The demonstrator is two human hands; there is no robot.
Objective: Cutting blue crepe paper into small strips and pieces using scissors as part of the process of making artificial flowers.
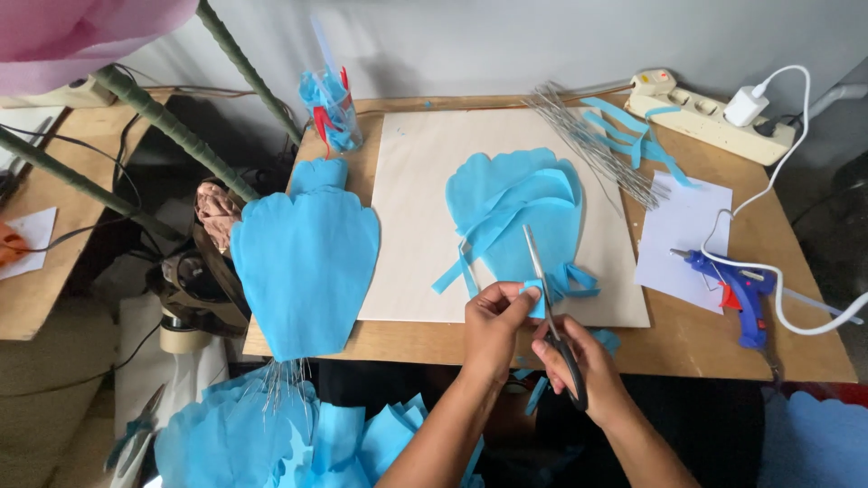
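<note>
At the far left a side table carries a small white paper sheet (27, 237) near its edge. Over the desk's (687, 348) left front corner hangs a large blue crepe petal (306, 262), scalloped on top and tapering toward the bottom, with thin wires sticking out beneath it. Below it, off the desk, lies a heap of more blue petals (271, 438). At the back stands a clear plastic cup (333, 113) stuffed with blue paper scraps and something red. A big cream board (416, 244) covers the desk's middle, and on it rests a pile of cut blue petals (515, 212) with loose strips trailing toward the front.

The left hand (493, 321) pinches a small blue paper piece (533, 296) between thumb and fingertips, right at the board's front edge. The right hand (579, 361), just beside it, is closed around the black handles of the scissors (541, 280), whose long blades point away across the petal pile; the paper piece sits against the blades.

Farther right, a bundle of thin grey wires (588, 140) lies aslant, with blue paper strips (633, 131) beside it. A white power strip (710, 113) sits at the back right with a white plug adapter in it. A white sheet (683, 226) lies near a blue glue gun (737, 289), its white cable looping off the right edge.
</note>
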